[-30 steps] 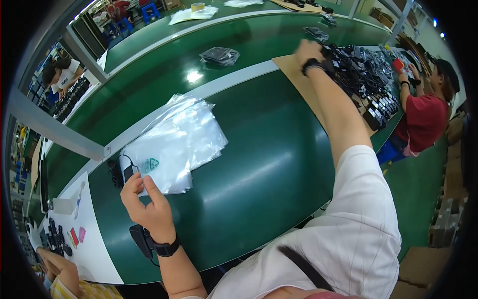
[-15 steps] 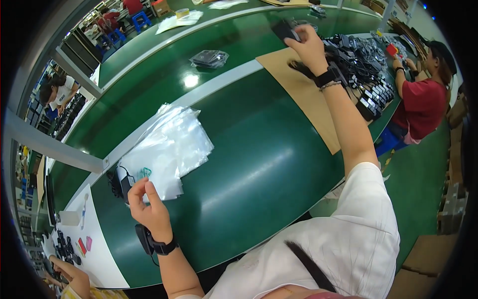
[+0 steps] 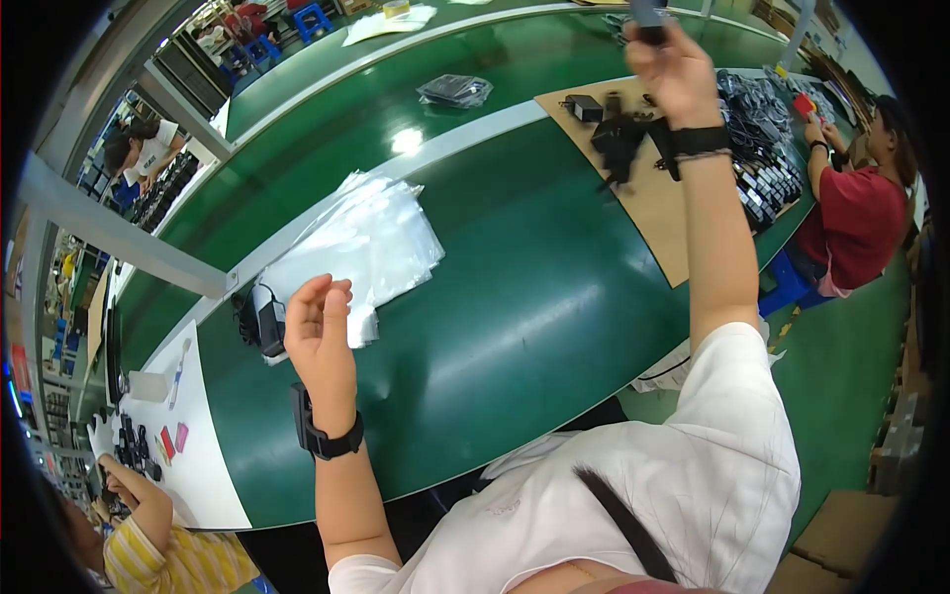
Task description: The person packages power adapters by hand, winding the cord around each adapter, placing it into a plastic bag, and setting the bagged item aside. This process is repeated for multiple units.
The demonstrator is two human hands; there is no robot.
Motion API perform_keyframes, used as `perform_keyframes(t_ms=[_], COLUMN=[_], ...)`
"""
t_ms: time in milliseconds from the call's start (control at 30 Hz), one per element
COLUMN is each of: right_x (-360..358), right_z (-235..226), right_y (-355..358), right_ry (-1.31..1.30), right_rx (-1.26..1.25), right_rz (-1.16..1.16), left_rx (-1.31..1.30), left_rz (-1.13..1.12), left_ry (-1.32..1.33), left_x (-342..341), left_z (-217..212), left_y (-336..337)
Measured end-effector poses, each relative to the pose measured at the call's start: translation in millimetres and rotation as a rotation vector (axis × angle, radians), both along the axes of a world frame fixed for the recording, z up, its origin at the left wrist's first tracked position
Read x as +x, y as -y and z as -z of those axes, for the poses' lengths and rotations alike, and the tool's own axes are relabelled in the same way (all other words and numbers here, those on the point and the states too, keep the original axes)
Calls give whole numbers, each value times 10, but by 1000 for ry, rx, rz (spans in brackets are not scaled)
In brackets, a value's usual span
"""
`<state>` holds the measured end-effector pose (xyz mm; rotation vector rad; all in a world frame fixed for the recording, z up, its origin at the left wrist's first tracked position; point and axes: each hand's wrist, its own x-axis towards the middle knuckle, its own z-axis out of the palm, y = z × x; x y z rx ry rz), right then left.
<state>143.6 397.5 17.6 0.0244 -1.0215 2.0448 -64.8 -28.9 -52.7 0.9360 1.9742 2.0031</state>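
Observation:
My left hand [image 3: 322, 332] is raised over the near edge of a pile of clear plastic bags [image 3: 381, 243], fingers loosely curled and apart, holding nothing. Beside it, a black power adapter [image 3: 270, 325] with a bundled cable lies on the pile's left end. My right hand [image 3: 678, 84] reaches far right and grips a dark block [image 3: 648, 20], partly cut off by the upper edge; its kind is unclear. Below that hand, another black power adapter [image 3: 584, 108] rests on a brown cardboard sheet [image 3: 648, 228]. A blurred black cable bundle [image 3: 620, 144] is next to it.
Many adapters and cables [image 3: 757, 144] are heaped at the right, near a co-worker in red [image 3: 856, 213]. A bagged dark item [image 3: 455, 91] lies beyond the grey rail [image 3: 475, 136]. A co-worker in yellow stripes [image 3: 148, 549] sits lower left, by a white sheet [image 3: 203, 450].
My right hand has moved right and slightly farther away. A black power adapter now shows on the cardboard sheet. My left hand has risen slightly, and the view has shifted.

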Motion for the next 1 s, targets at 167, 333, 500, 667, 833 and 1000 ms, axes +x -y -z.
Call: perform_keyframes(t_ms=[167, 333, 500, 667, 833, 1000], right_x=[705, 1170, 1217, 668, 1010, 948], right_z=[37, 24, -354, -342, -739, -356], right_y=[-262, -182, 202, 105, 909, 869], right_ry=[868, 93, 35, -388, 131, 100], right_rx=[884, 48, 109, -152, -92, 172], right_rz=[1330, 477, 322, -1107, -224, 165], left_rx=[2, 7, 28, -39, 18, 239], left_rz=[83, 148, 270, 393, 442, 533], left_ry=[12, 52, 61, -272, -850, -1001], left_x=[93, 163, 402, 792, 1338, 1567], left_z=[-176, -199, -234, -154, 102, 211], left_y=[-97, -296, -657, -1398, -2465, -2985])
